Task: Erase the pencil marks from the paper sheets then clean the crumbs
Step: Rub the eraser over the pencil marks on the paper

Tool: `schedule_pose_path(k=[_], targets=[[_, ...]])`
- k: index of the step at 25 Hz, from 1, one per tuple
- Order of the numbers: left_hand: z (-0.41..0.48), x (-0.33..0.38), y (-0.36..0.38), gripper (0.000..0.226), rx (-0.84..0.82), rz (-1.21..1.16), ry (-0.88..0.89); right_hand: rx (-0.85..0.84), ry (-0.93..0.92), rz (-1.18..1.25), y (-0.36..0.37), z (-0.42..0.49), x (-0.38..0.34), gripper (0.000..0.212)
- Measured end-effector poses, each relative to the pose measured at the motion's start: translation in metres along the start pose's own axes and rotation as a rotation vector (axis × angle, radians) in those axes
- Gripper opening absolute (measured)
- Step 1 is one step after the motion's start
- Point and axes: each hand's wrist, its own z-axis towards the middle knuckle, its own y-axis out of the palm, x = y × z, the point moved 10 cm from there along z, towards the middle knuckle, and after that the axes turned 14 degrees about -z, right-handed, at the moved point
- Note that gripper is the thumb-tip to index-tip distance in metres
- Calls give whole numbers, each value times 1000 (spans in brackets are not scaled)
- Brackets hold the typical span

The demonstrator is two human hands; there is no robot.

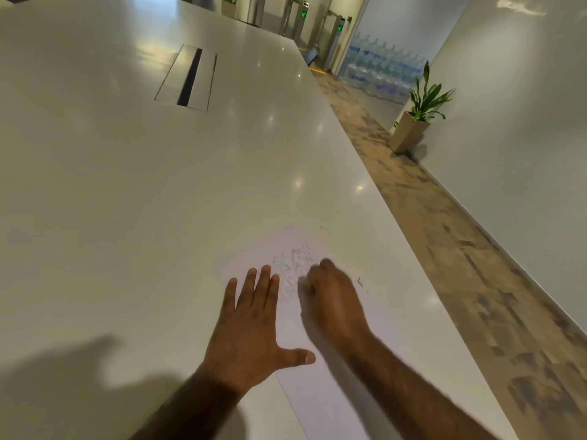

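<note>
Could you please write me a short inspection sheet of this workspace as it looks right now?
Surface: glossy white table, with a closed cable hatch set in it.
Job's things: paper sheet near the table's right edge, pencil marks on its far part; eraser not visible.
Clutter: small dark specks beside the sheet.
Grippers: left hand flat, pinning the sheet; right hand fisted over the marks, blurred.
Cables: nothing seen.
Surroundings: potted plant, stacked water bottles, turnstiles.

One view only, head-mounted, looking forward and down along the desk point(158, 217). It sits close above both forearms, tilted, with the floor point(444, 249) running off right.
</note>
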Motion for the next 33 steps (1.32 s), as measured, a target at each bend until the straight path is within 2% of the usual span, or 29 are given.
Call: schedule_pose_path(k=[2, 4, 6, 10, 11, 14, 18, 20, 22, 24, 27, 29, 33], targets=[[-1, 0, 0, 140, -11, -9, -4, -6, 156, -68, -5, 27, 33, 21], [-3, 0, -2, 138, -9, -1, -12, -102, 395, 144, -8, 39, 77, 22], [-4, 1, -1, 136, -16, -4, -25, -211, 563, 493, 0, 24, 96, 23], [-2, 0, 0, 133, -3, -5, -49, -402, 748, 1494, 12, -36, 46, 10], [-2, 0, 0, 134, 5, 4, -58, -433, 777, 1674, 10, -45, 35, 7], [-6, 5, 3, 136, 14, 23, -86, -414, 825, 1936, 0, -54, 23, 2], [-9, 18, 6, 133, 11, 7, -91, -386, 876, 1801, 3, -55, 33, 16], [-9, 13, 2, 129, 12, -5, -67, -393, 832, 1708, 13, -54, 34, 24], [-11, -2, -8, 128, 36, -9, -61, -379, 768, 1574, 21, -54, 36, 23], [-13, -16, -14, 129, 41, -1, -84, -355, 704, 1370, 23, -53, 39, 15], [-15, -23, -10, 140, 13, 2, -100, -346, 547, 826, 12, -39, 41, 2], [-13, -21, -7, 144, 21, -2, -107, -353, 455, 544, 6, -30, 31, 9], [-12, -19, -6, 146, 37, -3, -121, -351, 275, 420, 2, -26, -4, 25]])
